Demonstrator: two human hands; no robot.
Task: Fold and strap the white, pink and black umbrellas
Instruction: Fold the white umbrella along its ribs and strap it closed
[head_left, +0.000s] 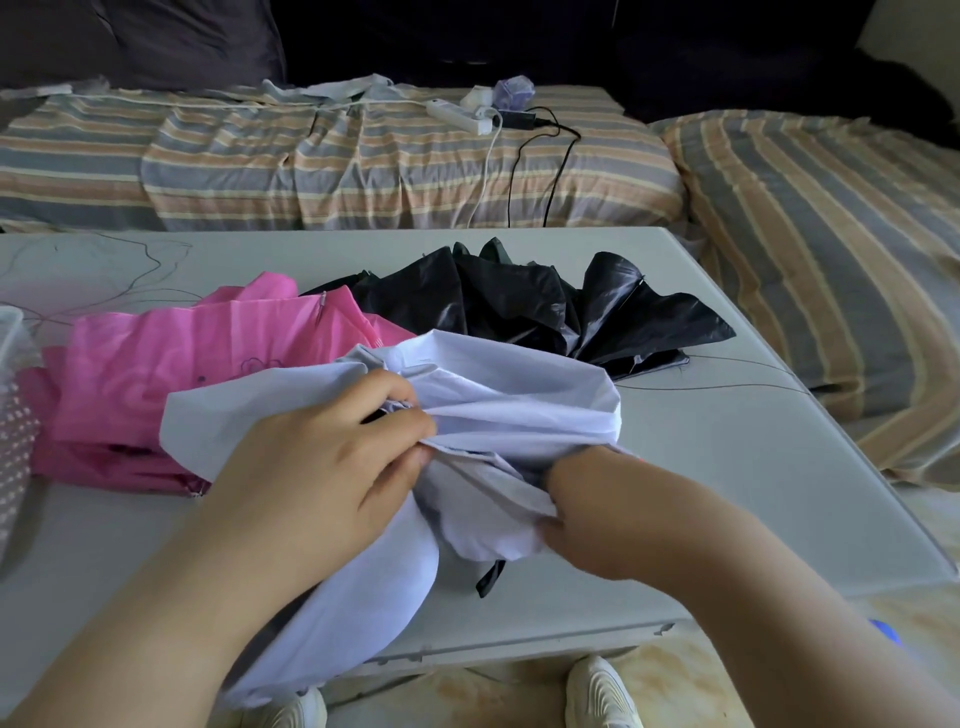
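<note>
The white umbrella (498, 395) lies loosely bunched at the near middle of the grey table (727, 467), its canopy hanging over the front edge. My left hand (322, 467) pinches a fold of its white fabric from above. My right hand (587, 514) grips the fabric lower down, fingers partly buried in it. A short black strap (491, 577) pokes out beneath the cloth. The pink umbrella (156, 384) lies crumpled to the left. Behind the white one, the black umbrella (545, 306) is spread half open.
A dotted cloth item (15, 441) sits at the table's left edge. A striped bed (363, 156) with a power strip (460, 115) and cables runs behind the table; a striped pillow (831, 249) is right. White shoes (597, 691) show below.
</note>
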